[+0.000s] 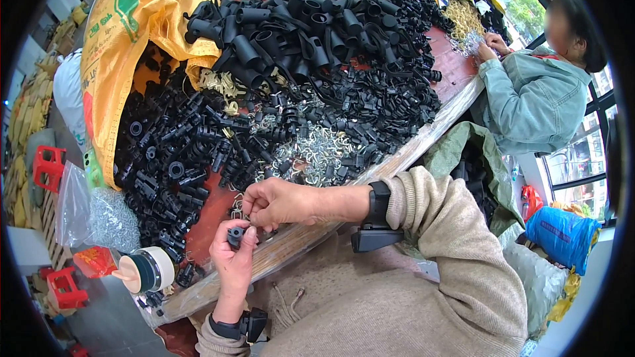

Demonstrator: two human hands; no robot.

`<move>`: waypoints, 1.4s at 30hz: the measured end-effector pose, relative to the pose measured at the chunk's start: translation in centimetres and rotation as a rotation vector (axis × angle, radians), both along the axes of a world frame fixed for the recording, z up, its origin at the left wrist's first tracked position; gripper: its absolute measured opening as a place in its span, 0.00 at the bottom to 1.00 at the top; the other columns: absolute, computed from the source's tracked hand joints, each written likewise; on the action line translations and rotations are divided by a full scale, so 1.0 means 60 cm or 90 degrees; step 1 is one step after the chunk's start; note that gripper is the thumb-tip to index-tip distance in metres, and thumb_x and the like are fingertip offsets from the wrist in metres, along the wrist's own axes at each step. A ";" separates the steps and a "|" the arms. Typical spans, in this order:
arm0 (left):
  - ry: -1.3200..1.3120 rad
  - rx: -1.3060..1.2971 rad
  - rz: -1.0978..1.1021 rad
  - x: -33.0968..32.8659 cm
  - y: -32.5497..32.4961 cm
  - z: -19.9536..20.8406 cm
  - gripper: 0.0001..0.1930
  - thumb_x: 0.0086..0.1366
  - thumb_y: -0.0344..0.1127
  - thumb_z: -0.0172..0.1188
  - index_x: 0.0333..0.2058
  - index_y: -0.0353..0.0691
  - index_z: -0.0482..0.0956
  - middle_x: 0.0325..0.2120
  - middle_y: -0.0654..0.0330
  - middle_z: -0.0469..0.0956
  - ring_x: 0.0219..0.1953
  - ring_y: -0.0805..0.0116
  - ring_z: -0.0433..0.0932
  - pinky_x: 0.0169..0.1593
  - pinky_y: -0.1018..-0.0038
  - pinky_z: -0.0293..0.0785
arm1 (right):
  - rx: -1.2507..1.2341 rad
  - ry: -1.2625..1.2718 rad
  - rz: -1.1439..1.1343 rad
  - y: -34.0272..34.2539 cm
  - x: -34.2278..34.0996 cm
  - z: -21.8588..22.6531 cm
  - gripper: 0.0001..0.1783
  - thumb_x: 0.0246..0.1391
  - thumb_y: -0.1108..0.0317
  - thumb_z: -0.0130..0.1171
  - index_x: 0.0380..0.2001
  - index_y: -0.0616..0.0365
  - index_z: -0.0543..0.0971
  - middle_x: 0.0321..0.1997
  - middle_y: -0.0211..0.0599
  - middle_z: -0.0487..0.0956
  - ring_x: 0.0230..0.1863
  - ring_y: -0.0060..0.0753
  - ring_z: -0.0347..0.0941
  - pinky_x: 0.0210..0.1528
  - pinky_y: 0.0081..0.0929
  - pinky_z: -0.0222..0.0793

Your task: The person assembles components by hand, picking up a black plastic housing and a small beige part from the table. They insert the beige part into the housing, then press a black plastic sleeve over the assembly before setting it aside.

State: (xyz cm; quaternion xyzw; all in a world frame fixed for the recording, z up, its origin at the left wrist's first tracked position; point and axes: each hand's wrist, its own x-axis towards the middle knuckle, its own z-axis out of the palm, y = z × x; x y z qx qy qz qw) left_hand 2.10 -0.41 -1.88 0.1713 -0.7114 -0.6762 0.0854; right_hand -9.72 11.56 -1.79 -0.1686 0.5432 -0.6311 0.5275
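Close to the table's near edge, my left hand point(231, 261) grips a small black plastic part point(235, 236) with a round end, held between thumb and fingers. My right hand point(281, 201) is just above it, its thumb and fingertips pinched together near the part. Whatever sits in that pinch is too small or hidden to make out. Beyond my right hand lies a heap of silver metal hooks point(311, 149). Left of both hands spreads a pile of black plastic fittings point(159, 172).
Black tubes with straps point(291, 26) are heaped at the back, beside a yellow woven sack point(109, 46). A white-lidded jar point(147, 270) stands at the table's left corner. At the far right a co-worker point(539, 96) handles small metal pieces. A green sack point(476, 158) hangs by the edge.
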 end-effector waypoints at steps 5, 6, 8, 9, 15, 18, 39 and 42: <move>0.017 -0.057 -0.011 0.002 -0.004 -0.003 0.05 0.54 0.28 0.57 0.29 0.36 0.70 0.19 0.66 0.70 0.20 0.81 0.67 0.25 0.85 0.64 | 0.008 -0.090 -0.013 0.003 0.008 -0.001 0.07 0.43 0.75 0.56 0.27 0.60 0.69 0.18 0.27 0.70 0.17 0.19 0.66 0.18 0.13 0.61; 0.024 -0.055 -0.009 0.002 -0.005 -0.004 0.05 0.55 0.28 0.57 0.29 0.36 0.70 0.19 0.66 0.70 0.20 0.81 0.67 0.25 0.85 0.64 | -0.007 -0.116 -0.025 0.003 0.011 0.000 0.06 0.44 0.75 0.55 0.27 0.59 0.69 0.18 0.27 0.70 0.18 0.18 0.66 0.18 0.13 0.61; 0.031 -0.054 -0.007 0.002 -0.006 -0.006 0.05 0.55 0.28 0.57 0.29 0.36 0.70 0.19 0.66 0.70 0.20 0.81 0.67 0.25 0.85 0.65 | -0.036 -0.167 -0.048 0.002 0.014 0.002 0.05 0.45 0.74 0.55 0.27 0.58 0.69 0.18 0.26 0.70 0.18 0.17 0.66 0.18 0.12 0.61; 0.042 -0.050 0.001 0.001 -0.007 -0.006 0.05 0.55 0.28 0.57 0.29 0.36 0.70 0.19 0.66 0.70 0.20 0.81 0.67 0.25 0.85 0.65 | -0.037 -0.167 -0.047 0.002 0.014 0.003 0.05 0.45 0.74 0.55 0.27 0.58 0.69 0.18 0.26 0.70 0.18 0.17 0.66 0.18 0.12 0.61; 0.079 -0.039 0.033 0.003 -0.004 -0.004 0.05 0.55 0.28 0.57 0.27 0.37 0.69 0.21 0.66 0.70 0.20 0.81 0.67 0.25 0.85 0.65 | -0.019 -0.205 0.032 0.009 0.016 0.006 0.05 0.51 0.68 0.52 0.28 0.57 0.71 0.21 0.25 0.70 0.19 0.14 0.64 0.21 0.11 0.60; 0.080 -0.043 0.023 0.003 -0.004 -0.005 0.05 0.55 0.27 0.57 0.27 0.37 0.69 0.21 0.65 0.70 0.20 0.80 0.67 0.26 0.85 0.65 | -0.023 -0.238 0.047 0.011 0.016 -0.001 0.06 0.52 0.67 0.52 0.27 0.57 0.71 0.22 0.25 0.70 0.18 0.13 0.63 0.21 0.11 0.59; -0.069 0.555 -0.098 0.002 -0.012 0.001 0.19 0.63 0.36 0.45 0.51 0.33 0.61 0.37 0.59 0.72 0.35 0.71 0.72 0.35 0.78 0.69 | -0.041 0.391 0.002 0.044 0.009 0.024 0.04 0.49 0.73 0.50 0.24 0.62 0.70 0.21 0.31 0.73 0.22 0.25 0.69 0.24 0.20 0.64; -0.089 0.574 -0.108 0.002 -0.012 -0.002 0.19 0.63 0.36 0.45 0.51 0.33 0.61 0.38 0.59 0.72 0.36 0.71 0.72 0.36 0.78 0.70 | -0.074 0.699 0.006 0.042 0.011 0.034 0.04 0.44 0.77 0.55 0.24 0.62 0.70 0.21 0.35 0.70 0.22 0.29 0.68 0.23 0.22 0.63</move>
